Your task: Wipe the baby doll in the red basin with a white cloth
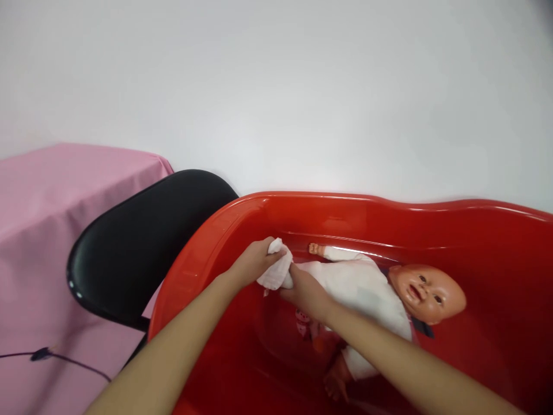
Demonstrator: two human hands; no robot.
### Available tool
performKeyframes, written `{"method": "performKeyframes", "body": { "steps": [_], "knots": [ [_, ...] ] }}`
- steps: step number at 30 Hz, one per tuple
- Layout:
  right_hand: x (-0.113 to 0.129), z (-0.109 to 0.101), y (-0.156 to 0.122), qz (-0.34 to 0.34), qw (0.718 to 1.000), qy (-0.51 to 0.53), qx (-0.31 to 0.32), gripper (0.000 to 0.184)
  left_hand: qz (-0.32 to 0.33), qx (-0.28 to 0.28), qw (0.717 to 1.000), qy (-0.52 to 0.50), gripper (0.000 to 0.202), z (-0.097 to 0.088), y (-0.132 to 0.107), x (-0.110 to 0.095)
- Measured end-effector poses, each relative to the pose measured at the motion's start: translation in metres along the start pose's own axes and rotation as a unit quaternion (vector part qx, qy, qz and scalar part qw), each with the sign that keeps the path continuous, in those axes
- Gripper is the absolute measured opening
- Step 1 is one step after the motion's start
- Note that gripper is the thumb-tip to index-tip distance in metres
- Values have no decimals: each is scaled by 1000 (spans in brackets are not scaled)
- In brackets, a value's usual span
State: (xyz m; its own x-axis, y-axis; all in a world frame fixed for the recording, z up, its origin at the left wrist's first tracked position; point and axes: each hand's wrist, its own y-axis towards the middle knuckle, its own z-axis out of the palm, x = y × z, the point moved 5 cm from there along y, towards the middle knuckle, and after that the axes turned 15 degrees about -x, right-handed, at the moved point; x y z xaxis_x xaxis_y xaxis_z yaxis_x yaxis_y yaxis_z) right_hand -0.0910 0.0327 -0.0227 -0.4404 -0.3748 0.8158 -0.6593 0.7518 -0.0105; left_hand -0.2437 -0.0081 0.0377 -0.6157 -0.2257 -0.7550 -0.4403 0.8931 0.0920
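Red plastic tub [345,199] held a baby doll [358,285] lying on its back in a white suit [345,282]. The left hand [254,262] was shut tight on a white cloth [276,272], and the right hand [306,294] pinched it too, right beside the doll.

The person's body shows as two long, bare limbs with no sleeve, watch, bracelet or glove on them. The smooth, rounded bare left forearm [173,347] enters from the lower left of the frame, and the matching bare right forearm [401,353] enters from the lower right. Each looks broadest at the frame's bottom edge and tapers to a slim wrist. Beyond the wrists, the bare left hand [254,262] and bare right hand [306,294] sit near the frame's centre, small and slender.
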Motion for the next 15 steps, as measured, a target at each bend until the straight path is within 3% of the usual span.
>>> {"method": "performKeyframes", "body": {
  "steps": [8, 10, 13, 15],
  "knots": [
    [2, -1, 1, -1, 1000, 1, -3, 64, 0, -10, 1000, 0, 32, -1, 1, -3],
    [7, -1, 1, -3, 1000, 9, 2, 54, 4, -1, 1000, 2, 30, -1, 1, -4],
    [18, 2, 2, -8, 999, 30, 16, 31, -1, 59, 998, -20, 28, 5, -3, -5],
    [21, 5, 2, -9, 1000, 20, 17, 26, -8, 78, 996, -35, 29, 7, -4, -5]
  ]
}}
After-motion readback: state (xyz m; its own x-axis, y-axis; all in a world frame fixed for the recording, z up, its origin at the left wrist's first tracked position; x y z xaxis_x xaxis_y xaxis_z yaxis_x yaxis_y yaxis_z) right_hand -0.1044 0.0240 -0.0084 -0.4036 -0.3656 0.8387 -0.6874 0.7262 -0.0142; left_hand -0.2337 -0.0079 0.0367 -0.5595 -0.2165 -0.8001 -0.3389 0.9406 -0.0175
